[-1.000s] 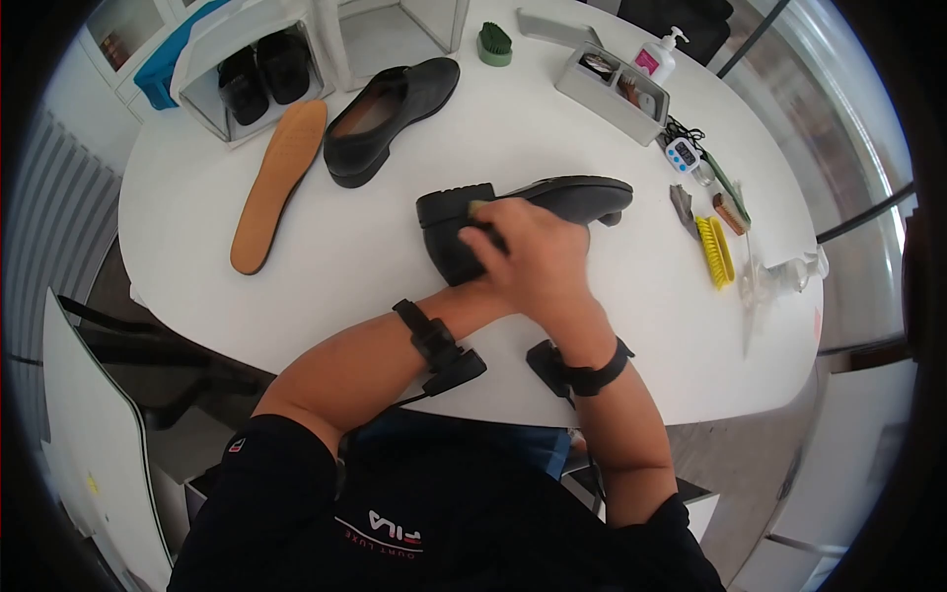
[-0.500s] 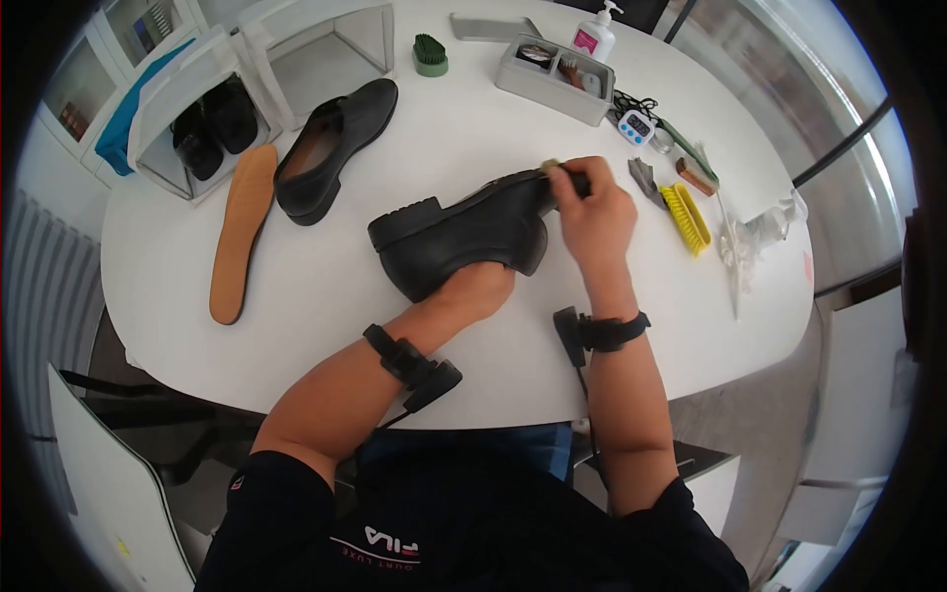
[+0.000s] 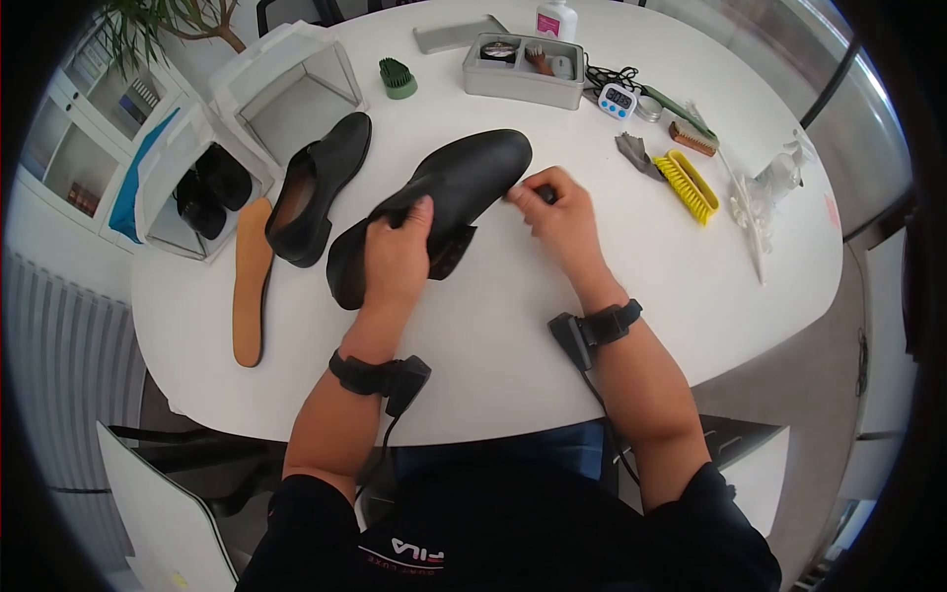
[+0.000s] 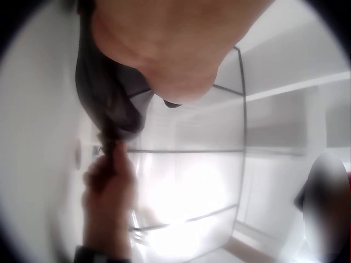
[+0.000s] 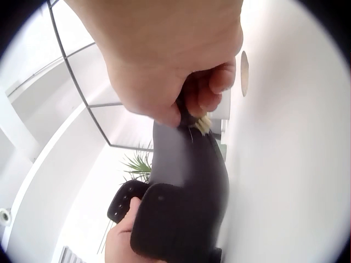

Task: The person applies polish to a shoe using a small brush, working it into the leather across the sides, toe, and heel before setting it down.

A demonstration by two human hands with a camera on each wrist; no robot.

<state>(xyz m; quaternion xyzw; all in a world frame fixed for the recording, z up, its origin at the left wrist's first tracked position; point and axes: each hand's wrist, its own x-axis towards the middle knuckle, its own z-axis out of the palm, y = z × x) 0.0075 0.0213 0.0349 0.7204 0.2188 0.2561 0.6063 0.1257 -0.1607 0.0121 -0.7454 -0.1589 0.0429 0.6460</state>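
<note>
Surface (image 3: 493,365), white, lay beneath a held black shoe (image 3: 464,170), its long axis diagonal, toe pointing forward and right, heel back and left. The left hand (image 3: 397,259) gripped the shoe at its opening, most fingers hidden; the right hand (image 3: 564,225) pinched a small pale-bristled brush (image 5: 203,125) between curled fingers beside the toe.

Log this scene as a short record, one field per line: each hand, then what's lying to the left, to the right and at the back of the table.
Left hand: holds black shoe at its opening
Right hand: pinches small brush, pale bristles, close to that shoe's toe
Left side: another black shoe, tan insole
Right side: yellow brush, wooden brush, timer
Back: green brush, grey box
</note>
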